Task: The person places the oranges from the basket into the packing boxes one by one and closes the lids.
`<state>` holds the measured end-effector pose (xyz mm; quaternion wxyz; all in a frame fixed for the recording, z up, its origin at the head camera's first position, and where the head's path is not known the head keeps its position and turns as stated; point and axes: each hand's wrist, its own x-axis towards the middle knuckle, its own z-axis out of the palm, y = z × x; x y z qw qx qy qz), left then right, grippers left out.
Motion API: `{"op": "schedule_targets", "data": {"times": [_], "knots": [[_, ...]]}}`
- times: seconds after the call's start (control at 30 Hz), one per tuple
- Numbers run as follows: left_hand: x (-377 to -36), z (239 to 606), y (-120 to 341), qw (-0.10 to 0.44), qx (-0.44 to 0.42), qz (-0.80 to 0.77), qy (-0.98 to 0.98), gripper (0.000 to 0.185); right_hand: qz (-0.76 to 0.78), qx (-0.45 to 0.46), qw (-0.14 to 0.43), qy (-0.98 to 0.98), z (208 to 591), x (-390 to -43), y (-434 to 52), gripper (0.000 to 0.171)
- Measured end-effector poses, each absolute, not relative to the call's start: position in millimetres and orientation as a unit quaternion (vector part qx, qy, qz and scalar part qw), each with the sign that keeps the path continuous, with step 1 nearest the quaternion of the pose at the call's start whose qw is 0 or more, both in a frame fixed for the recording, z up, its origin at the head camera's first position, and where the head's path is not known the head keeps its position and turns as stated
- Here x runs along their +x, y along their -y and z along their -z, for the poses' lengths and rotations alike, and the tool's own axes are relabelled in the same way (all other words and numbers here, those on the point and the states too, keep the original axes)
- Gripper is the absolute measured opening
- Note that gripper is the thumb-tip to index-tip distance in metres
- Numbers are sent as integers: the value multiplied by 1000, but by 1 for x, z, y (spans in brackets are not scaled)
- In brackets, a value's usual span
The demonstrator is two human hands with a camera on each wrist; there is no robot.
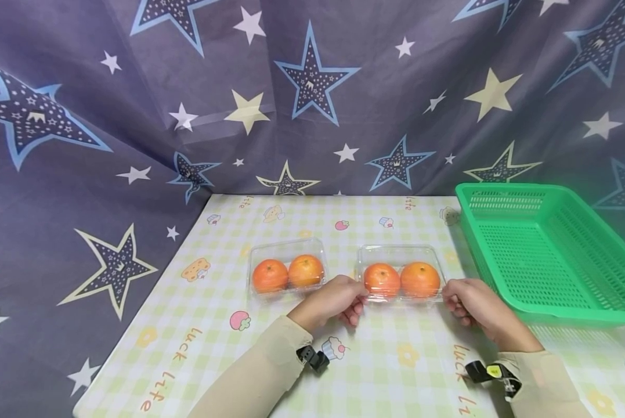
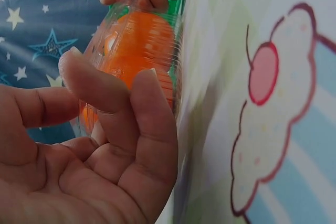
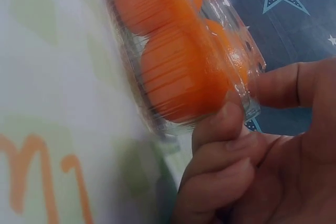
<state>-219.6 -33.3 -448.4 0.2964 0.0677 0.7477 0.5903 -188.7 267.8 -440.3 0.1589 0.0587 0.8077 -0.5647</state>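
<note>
A clear plastic fruit box [image 1: 401,249] stands on the table with two oranges [image 1: 419,280] side by side in it. At its front left corner, my left hand [image 1: 338,299] pinches the rim between thumb and forefinger. My right hand [image 1: 479,305] does the same at the front right corner. The right wrist view shows thumb and fingertips [image 3: 231,116] on the box's edge, the other fingers curled below. To the left stands a second clear box [image 1: 286,249], also holding two oranges [image 1: 306,270].
An open green plastic basket [image 1: 531,307] with slotted walls stands at the right, close beyond my right hand. The table [image 1: 187,313] wears a checked cloth printed with cakes and fruit. A dark star-patterned curtain [image 1: 333,157] hangs along the table's back and left edges.
</note>
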Motion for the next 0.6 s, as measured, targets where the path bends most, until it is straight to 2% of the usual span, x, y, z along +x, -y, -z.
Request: {"op": "schedule_targets", "data": {"times": [0.6], "knots": [[-221, 451, 33, 295, 79, -591, -746, 26, 579, 19, 151, -801, 441, -188, -270, 26]]}}
